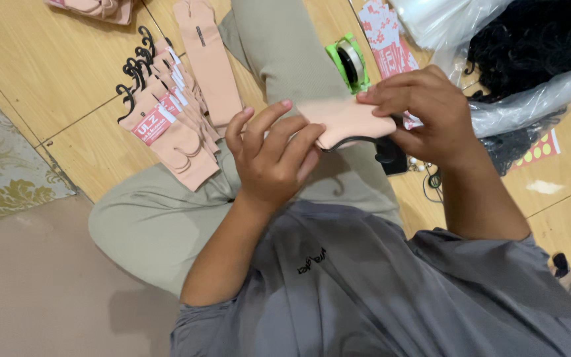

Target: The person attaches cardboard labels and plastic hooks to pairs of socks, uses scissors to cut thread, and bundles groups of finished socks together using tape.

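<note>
A folded peach sock (pixel 346 119) with a thin black hanger under it is held between both hands above my lap. My left hand (pixel 273 155) grips its near end, fingers curled over the top. My right hand (pixel 424 116) pinches the far end, thumb on top. A small black object shows just under the right hand.
A fanned stack of packaged peach socks on black hooks (pixel 166 119) lies on the wooden floor at left, with a loose sock (pixel 207 59) beside it. A green tape dispenser (pixel 349 63), pink label sheets (pixel 386 33) and a plastic bag of black hangers (pixel 536 46) lie beyond my knee.
</note>
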